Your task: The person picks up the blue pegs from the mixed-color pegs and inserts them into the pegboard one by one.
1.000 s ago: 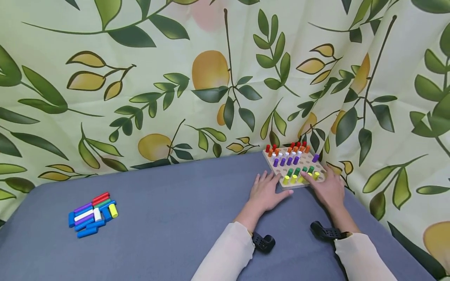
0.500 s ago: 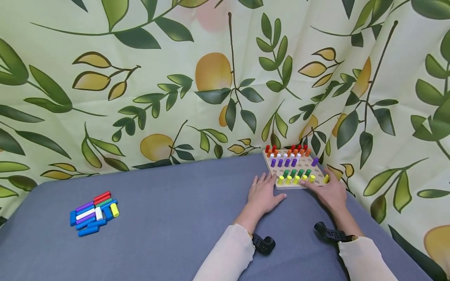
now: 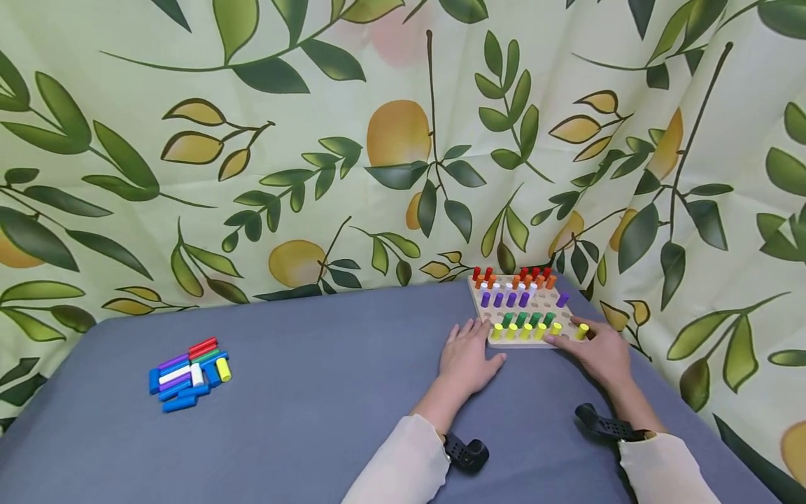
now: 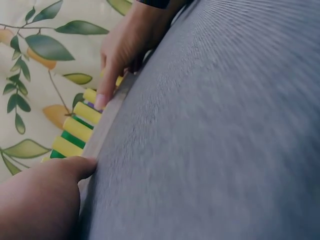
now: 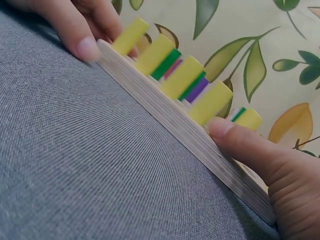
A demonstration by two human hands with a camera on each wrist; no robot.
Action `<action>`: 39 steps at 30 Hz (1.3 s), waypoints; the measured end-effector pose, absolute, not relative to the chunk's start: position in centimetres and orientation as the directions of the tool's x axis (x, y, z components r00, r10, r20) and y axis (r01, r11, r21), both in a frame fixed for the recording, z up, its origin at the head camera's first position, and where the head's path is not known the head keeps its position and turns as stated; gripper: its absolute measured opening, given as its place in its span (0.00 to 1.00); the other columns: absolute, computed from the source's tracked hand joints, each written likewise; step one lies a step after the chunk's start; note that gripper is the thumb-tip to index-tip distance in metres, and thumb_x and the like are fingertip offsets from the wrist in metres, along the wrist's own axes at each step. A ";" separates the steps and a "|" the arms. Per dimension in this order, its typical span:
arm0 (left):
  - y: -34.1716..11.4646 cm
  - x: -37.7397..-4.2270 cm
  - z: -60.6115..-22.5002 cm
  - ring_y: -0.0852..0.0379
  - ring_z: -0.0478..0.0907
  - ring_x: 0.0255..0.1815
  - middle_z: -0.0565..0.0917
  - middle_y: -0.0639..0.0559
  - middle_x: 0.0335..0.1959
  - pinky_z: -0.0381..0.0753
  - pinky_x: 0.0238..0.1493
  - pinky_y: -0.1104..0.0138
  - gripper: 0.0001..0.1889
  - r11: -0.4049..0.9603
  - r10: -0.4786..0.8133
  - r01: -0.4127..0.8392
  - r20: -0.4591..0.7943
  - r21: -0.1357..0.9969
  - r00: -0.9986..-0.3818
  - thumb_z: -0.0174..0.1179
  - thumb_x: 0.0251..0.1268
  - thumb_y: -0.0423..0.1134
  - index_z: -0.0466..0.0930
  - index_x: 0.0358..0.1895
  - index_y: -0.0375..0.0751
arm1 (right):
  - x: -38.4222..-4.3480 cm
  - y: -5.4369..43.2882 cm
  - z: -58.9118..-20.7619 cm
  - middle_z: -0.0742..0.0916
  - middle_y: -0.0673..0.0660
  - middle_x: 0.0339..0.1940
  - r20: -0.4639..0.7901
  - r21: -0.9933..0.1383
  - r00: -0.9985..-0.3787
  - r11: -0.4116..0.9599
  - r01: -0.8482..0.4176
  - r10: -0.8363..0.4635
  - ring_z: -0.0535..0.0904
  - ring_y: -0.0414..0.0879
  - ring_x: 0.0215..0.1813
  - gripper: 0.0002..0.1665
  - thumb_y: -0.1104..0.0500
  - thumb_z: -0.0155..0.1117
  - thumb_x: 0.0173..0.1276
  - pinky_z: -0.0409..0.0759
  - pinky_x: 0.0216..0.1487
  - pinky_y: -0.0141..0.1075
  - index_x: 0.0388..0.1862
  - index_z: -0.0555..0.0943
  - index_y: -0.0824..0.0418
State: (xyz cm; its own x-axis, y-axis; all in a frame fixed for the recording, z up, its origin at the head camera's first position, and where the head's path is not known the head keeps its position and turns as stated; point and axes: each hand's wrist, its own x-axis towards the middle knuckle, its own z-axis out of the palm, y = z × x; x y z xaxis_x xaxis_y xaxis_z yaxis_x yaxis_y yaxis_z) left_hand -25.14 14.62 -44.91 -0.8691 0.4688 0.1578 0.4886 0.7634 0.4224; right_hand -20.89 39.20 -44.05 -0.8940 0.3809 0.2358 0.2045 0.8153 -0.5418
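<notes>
A wooden pegboard (image 3: 554, 310) lies at the table's far right corner, holding rows of red, orange, white, purple, green and yellow pegs (image 3: 525, 330). My left hand (image 3: 466, 358) lies along its left side with fingers extended, touching the edge, and the thumb spread out near the front. At the right front corner my right hand (image 3: 603, 357) holds the board, thumb on the front edge and fingers along the right side. The right wrist view shows that thumb (image 5: 222, 129) beside a yellow peg (image 5: 212, 102). Some of the right fingertips are hidden.
Loose blue, purple, white, red, green and yellow pegs (image 3: 189, 374) lie grouped on the left of the grey-blue table (image 3: 302, 392). A leaf-printed curtain (image 3: 315, 210) stands behind the table and along its right side, close to the board.
The pegboard has turned so its front edge lies more level, its right end coming nearer me. Both hands moved with it. The head view has shifted, and the rightmost yellow peg now shows.
</notes>
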 end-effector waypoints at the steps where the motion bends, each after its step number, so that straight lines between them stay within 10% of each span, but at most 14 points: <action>1: 14.4 -25.1 -44.9 0.56 0.61 0.81 0.68 0.53 0.77 0.55 0.82 0.59 0.36 0.762 0.468 0.489 0.161 0.424 -0.869 0.58 0.70 0.59 0.63 0.78 0.50 | -20.9 39.2 -44.0 0.82 0.72 0.45 0.243 -0.533 -0.898 0.824 0.191 0.366 0.73 0.56 0.44 0.51 0.34 0.75 0.57 0.63 0.38 0.38 0.66 0.77 0.70; 5: 13.5 -25.0 -44.9 0.56 0.62 0.80 0.69 0.52 0.77 0.56 0.82 0.59 0.35 0.762 0.467 0.491 0.167 0.423 -0.868 0.58 0.71 0.58 0.64 0.77 0.51 | -20.9 39.1 -43.9 0.77 0.61 0.35 0.249 -0.510 -0.915 0.846 0.156 0.319 0.68 0.51 0.39 0.49 0.34 0.74 0.57 0.58 0.35 0.38 0.66 0.77 0.68; 20: 9.7 -24.0 -44.8 0.56 0.62 0.80 0.69 0.53 0.77 0.56 0.82 0.58 0.33 0.761 0.482 0.516 0.189 0.393 -0.855 0.57 0.72 0.58 0.65 0.77 0.51 | -21.2 37.5 -43.6 0.79 0.76 0.59 0.173 -0.473 -0.972 0.879 0.059 0.158 0.74 0.59 0.48 0.54 0.33 0.73 0.58 0.68 0.40 0.39 0.71 0.72 0.68; 30: 7.3 -24.1 -44.7 0.55 0.61 0.81 0.69 0.53 0.77 0.56 0.82 0.56 0.32 0.735 0.531 0.544 0.155 0.405 -0.833 0.57 0.73 0.56 0.65 0.77 0.52 | -21.5 36.0 -44.0 0.73 0.78 0.70 0.124 -0.519 -0.984 0.854 0.047 0.130 0.67 0.74 0.70 0.55 0.33 0.72 0.59 0.69 0.62 0.66 0.74 0.69 0.66; 39: 5.4 -24.6 -44.8 0.52 0.63 0.80 0.70 0.50 0.76 0.57 0.81 0.54 0.31 0.727 0.523 0.541 0.168 0.423 -0.835 0.57 0.73 0.54 0.67 0.76 0.49 | -21.6 34.8 -43.9 0.80 0.74 0.59 0.162 -0.489 -0.982 0.872 0.009 0.101 0.74 0.58 0.50 0.52 0.33 0.74 0.57 0.67 0.43 0.38 0.71 0.73 0.65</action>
State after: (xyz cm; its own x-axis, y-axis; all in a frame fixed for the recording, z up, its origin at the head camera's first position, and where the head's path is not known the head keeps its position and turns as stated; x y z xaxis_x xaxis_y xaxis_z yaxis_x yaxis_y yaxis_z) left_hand -24.63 5.43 -44.78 -0.8353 0.5234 0.1681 0.5407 0.7269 0.4235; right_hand -21.61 34.78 -43.85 -0.9816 0.1009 0.1619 0.0090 0.8722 -0.4891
